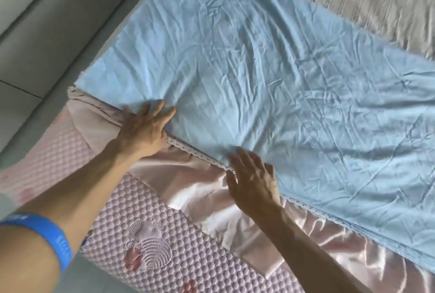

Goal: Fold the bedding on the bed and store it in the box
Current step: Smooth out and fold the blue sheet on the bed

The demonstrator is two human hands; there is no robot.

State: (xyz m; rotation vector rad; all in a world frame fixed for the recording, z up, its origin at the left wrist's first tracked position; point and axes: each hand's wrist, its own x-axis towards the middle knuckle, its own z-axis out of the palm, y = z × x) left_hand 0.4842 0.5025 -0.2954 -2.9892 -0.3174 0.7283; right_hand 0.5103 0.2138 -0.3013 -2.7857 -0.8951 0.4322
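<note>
Pink quilted mattress under pink satin sheet (blue sheet topmost)

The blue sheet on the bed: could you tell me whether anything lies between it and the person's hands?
Nothing visible does. The left hand and right hand both rest flat, fingers spread, directly on the blue sheet at its lace-trimmed edge. No box is in view.

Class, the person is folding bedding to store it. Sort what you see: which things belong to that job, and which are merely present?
Belongs to the job:
- crumpled light blue sheet with lace trim
- shiny pink satin sheet
- left hand, flat on the blue sheet
- right hand, flat on its edge

Merely present:
- pink quilted mattress
- blue wristband
- grey floor
</note>
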